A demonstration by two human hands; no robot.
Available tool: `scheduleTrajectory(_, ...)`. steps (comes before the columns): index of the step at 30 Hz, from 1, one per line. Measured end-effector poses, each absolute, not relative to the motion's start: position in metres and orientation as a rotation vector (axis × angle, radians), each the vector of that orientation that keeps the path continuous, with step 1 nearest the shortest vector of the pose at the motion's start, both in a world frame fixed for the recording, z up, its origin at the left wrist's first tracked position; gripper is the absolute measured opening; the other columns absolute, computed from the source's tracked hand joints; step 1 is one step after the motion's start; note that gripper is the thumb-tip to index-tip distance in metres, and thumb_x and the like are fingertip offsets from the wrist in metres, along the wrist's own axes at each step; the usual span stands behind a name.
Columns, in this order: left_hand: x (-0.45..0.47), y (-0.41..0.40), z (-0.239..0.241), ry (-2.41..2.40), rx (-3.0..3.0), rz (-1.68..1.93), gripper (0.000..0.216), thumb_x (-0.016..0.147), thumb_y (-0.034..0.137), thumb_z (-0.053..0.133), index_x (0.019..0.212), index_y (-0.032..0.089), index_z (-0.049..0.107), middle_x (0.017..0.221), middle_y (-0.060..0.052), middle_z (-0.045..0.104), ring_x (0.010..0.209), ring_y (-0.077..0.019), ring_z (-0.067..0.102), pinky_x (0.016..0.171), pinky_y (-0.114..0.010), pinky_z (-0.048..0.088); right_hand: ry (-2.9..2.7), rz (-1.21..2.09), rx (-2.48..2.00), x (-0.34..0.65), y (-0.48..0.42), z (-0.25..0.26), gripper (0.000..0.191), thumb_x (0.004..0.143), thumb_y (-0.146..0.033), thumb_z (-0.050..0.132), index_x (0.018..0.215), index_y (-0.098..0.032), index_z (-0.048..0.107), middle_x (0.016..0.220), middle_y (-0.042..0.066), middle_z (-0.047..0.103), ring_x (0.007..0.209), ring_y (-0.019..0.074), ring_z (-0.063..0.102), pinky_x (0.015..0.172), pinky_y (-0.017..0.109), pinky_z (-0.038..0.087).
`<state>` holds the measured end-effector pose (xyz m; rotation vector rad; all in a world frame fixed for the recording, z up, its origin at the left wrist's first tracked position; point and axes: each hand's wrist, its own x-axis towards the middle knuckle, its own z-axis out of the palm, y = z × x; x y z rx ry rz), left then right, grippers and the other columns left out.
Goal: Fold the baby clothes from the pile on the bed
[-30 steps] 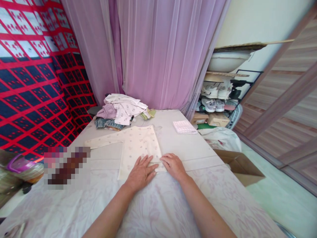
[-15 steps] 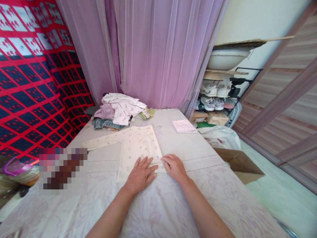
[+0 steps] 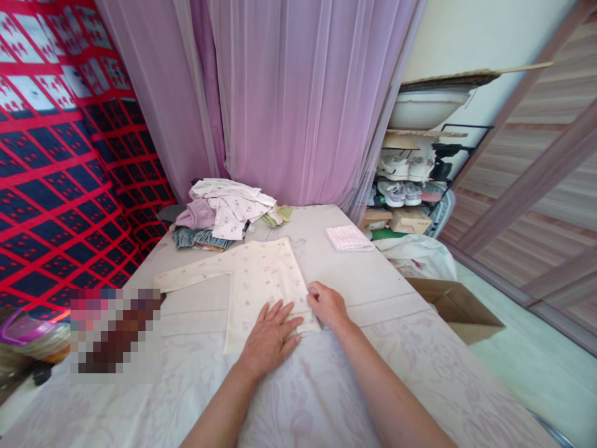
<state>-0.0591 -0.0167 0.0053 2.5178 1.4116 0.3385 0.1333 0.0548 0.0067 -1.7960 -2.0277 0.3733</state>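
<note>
A cream long-sleeved child's shirt (image 3: 261, 274) with small printed motifs lies flat on the bed sheet. One sleeve stretches out to the left; on the right side no sleeve sticks out. My left hand (image 3: 273, 336) rests open, fingers spread, on the lower part of the shirt. At the shirt's right edge, my right hand (image 3: 329, 305) has its fingers closed in a pinch on the fabric.
A heap of clothes (image 3: 228, 208) lies at the far left by the purple curtain (image 3: 303, 99). A folded pink-and-white cloth (image 3: 349, 239) sits at the far right. Beside the bed are a cardboard box (image 3: 452, 305) and a shoe rack (image 3: 420, 146). Someone's blurred figure (image 3: 116, 330) is at left.
My right hand has curled from resting fingers into a pinch at the shirt's right edge. My left hand has shifted slightly right, still flat. The lower right corner of the shirt now spreads farther right.
</note>
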Motion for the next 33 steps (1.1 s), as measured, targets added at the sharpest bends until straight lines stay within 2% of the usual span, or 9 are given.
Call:
scheduleTrajectory(4, -0.059, -0.019, 0.006, 1.398, 2.471, 0.372, 0.043, 0.093, 0.05, 0.042, 0.132, 0.036, 0.051, 0.149, -0.002, 0.038, 0.139, -0.0271, 0.027, 0.114, -0.054, 0.016, -2.063, 0.351, -1.779, 0.132, 0.068, 0.014, 0.017, 0.083, -0.026, 0.051, 0.091, -0.028, 0.066, 0.077, -0.003, 0.072, 0.069, 0.0133, 0.063, 0.059, 0.022, 0.036)
scheduleTrajectory(9, -0.068, -0.005, 0.007, 1.421, 2.342, 0.429, 0.052, 0.093, 0.047, 0.041, 0.141, 0.029, 0.039, 0.147, -0.005, 0.041, 0.139, -0.025, 0.029, 0.114, -0.052, 0.019, -2.098, 0.329, -1.768, 0.12, 0.118, 0.023, 0.022, 0.086, -0.023, 0.047, 0.093, -0.027, 0.068, 0.088, 0.0, 0.073, 0.081, 0.0148, 0.064, 0.065, 0.022, 0.039)
scheduleTrajectory(15, -0.071, 0.052, 0.021, 1.586, 2.349, 0.321, 0.05, 0.094, 0.042, 0.034, 0.137, 0.019, 0.046, 0.15, -0.009, 0.035, 0.14, -0.0269, 0.026, 0.114, -0.051, 0.02, -2.069, 0.348, -1.771, 0.101, 0.194, 0.027, 0.025, 0.086, -0.02, 0.047, 0.099, -0.025, 0.068, 0.099, 0.0, 0.072, 0.088, 0.0143, 0.064, 0.072, 0.021, 0.042)
scheduleTrajectory(19, -0.053, 0.08, 0.02, 1.61, 2.389, 0.259, 0.058, 0.092, 0.042, 0.037, 0.141, 0.012, 0.04, 0.153, -0.012, 0.028, 0.142, -0.0283, 0.019, 0.116, -0.048, 0.017, -2.065, 0.359, -1.768, 0.088, 0.23, 0.026, 0.025, 0.087, -0.021, 0.047, 0.099, -0.025, 0.068, 0.1, 0.001, 0.072, 0.09, 0.0148, 0.064, 0.073, 0.022, 0.043)
scheduleTrajectory(25, -0.04, 0.083, -0.008, 1.545, 2.46, 0.377, 0.072, 0.089, 0.061, 0.035, 0.147, 0.018, 0.028, 0.156, -0.009, 0.018, 0.144, -0.0289, 0.01, 0.116, -0.05, 0.016, -2.02, 0.364, -1.791, 0.074, 0.259, 0.015, 0.023, 0.084, -0.027, 0.052, 0.103, -0.026, 0.064, 0.096, 0.001, 0.072, 0.087, 0.0164, 0.064, 0.07, 0.024, 0.043)
scheduleTrajectory(33, -0.045, 0.079, -0.01, 1.498, 2.456, 0.347, 0.072, 0.089, 0.065, 0.031, 0.147, 0.022, 0.03, 0.157, -0.006, 0.016, 0.144, -0.0288, 0.011, 0.117, -0.05, 0.014, -1.999, 0.296, -1.773, 0.079, 0.258, 0.001, 0.022, 0.085, -0.022, 0.048, 0.102, -0.024, 0.062, 0.096, 0.001, 0.07, 0.087, 0.0164, 0.062, 0.073, 0.025, 0.043)
